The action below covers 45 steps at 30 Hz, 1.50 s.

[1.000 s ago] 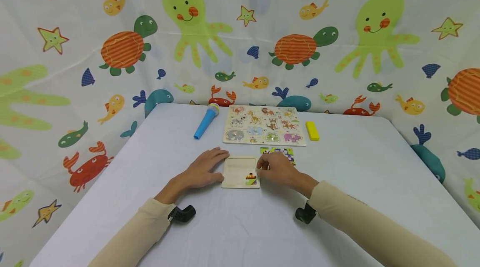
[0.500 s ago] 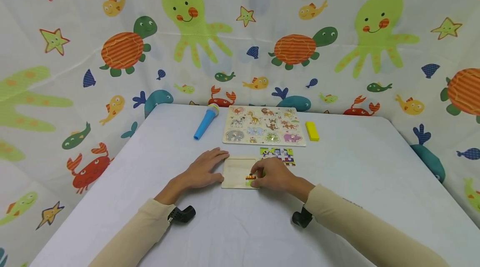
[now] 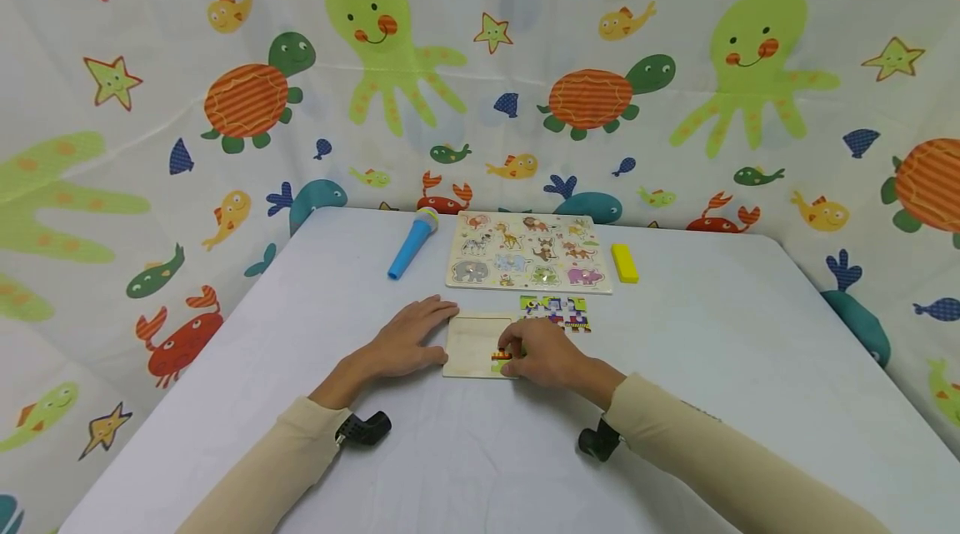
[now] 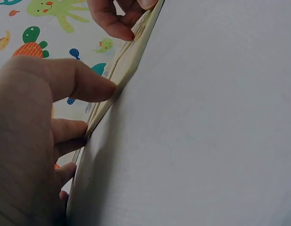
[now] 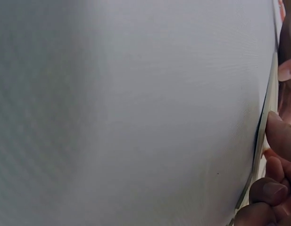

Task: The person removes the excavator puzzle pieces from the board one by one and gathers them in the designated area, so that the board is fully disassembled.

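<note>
In the head view a shallow wooden puzzle tray (image 3: 471, 342) lies on the table. My left hand (image 3: 401, 340) rests along its left side, fingers extended and thumb at the near corner; the left wrist view shows the thumb (image 4: 95, 84) touching the tray edge. A jigsaw piece (image 3: 500, 356) with red, yellow and green print sits in the tray's lower right. My right hand (image 3: 551, 353) is over the tray's right side, thumb and fingers pinching a small greenish jigsaw piece, mostly hidden. Several more jigsaw pieces (image 3: 555, 307) lie just behind that hand, partly covered.
Behind the tray lies an animal peg puzzle board (image 3: 528, 252). A blue toy microphone (image 3: 411, 247) is to its left, a yellow block (image 3: 624, 262) to its right. A curtain (image 3: 480, 84) printed with sea animals hangs at the table's far edge.
My right hand has moved left and slightly toward me, from the tray's right edge to over its lower right part beside the placed piece. The left hand has stayed still.
</note>
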{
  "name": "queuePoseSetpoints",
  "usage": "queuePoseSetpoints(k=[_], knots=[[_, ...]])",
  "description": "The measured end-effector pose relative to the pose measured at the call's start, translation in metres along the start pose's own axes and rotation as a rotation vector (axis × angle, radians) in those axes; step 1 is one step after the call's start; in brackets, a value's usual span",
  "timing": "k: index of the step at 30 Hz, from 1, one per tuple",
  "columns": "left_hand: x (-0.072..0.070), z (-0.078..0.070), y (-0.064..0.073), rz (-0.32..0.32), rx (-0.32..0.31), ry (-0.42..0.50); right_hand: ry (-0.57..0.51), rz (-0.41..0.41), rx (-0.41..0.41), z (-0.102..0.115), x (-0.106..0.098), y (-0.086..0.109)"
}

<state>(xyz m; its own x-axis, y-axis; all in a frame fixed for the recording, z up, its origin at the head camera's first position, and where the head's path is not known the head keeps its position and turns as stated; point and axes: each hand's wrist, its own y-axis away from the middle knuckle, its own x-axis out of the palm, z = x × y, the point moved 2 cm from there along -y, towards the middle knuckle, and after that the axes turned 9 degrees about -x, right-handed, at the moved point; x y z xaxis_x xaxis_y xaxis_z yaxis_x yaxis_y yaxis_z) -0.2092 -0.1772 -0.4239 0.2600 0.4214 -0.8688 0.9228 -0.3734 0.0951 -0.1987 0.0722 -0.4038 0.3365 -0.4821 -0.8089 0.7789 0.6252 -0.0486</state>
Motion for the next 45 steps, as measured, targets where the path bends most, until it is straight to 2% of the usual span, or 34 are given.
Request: queuePoseSetpoints(k=[12, 19, 28, 35, 45], knots=[[0.001, 0.002, -0.002, -0.011, 0.02, -0.013, 0.02, -0.042, 0.041, 0.005, 0.002, -0.001], [0.001, 0.004, -0.003, -0.02, 0.028, -0.018, 0.051, -0.042, 0.015, 0.008, 0.001, 0.001], [0.002, 0.004, -0.005, -0.016, 0.029, -0.022, -0.066, -0.135, -0.06, 0.007, -0.002, 0.005], [0.003, 0.005, -0.005, -0.014, 0.03, -0.027, -0.113, -0.213, -0.076, 0.005, -0.014, 0.009], [0.002, 0.003, -0.004, -0.021, 0.033, -0.02, -0.142, -0.259, -0.004, -0.019, -0.043, 0.022]])
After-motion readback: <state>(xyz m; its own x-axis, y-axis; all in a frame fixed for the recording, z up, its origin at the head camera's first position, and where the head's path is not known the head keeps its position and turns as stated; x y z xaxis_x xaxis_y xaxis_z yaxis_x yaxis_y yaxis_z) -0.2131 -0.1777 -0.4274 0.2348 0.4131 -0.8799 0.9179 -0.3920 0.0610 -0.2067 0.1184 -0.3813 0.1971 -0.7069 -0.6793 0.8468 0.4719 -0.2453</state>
